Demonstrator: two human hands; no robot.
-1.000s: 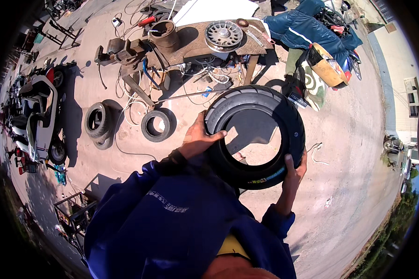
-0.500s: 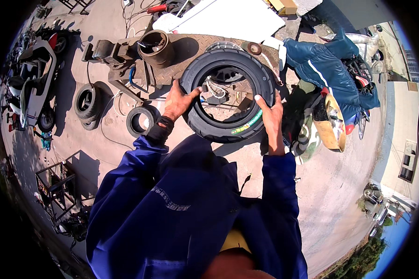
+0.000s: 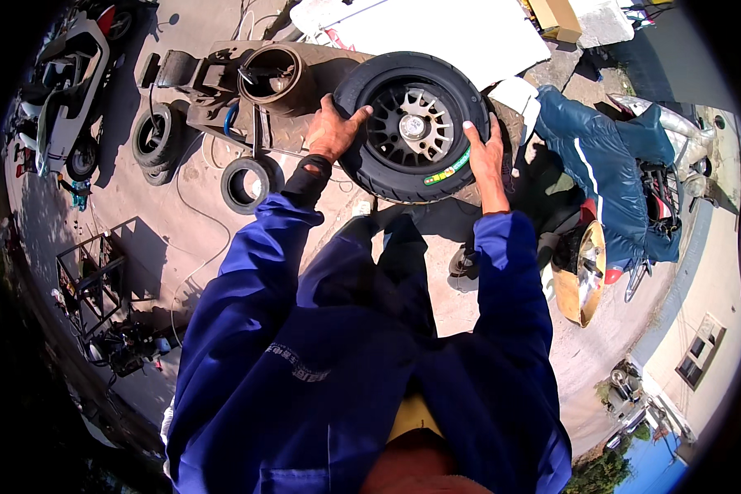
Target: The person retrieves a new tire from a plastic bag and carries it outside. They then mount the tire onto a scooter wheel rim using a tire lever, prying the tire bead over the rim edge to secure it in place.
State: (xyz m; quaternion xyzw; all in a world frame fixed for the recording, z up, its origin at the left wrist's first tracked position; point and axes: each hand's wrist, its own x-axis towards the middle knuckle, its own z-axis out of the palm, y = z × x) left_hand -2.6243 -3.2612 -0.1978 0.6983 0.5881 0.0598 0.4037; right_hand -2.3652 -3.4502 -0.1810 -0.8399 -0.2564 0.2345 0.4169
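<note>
A single head-worn fisheye view looks steeply down from close above onto the workshop ground (image 3: 181,214).

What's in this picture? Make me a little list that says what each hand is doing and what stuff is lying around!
Place: sunny concrete yard
Left hand: grips the left side of the wheel
Right hand: grips the right side of the wheel
Wheel: black tyre on a spoked rim, with a green and yellow sticker
Behind the wheel: metal stand with a round drum
On the ground, left: loose tyres
Right: blue cloth over a scooter
Clothes: blue sleeves
</note>
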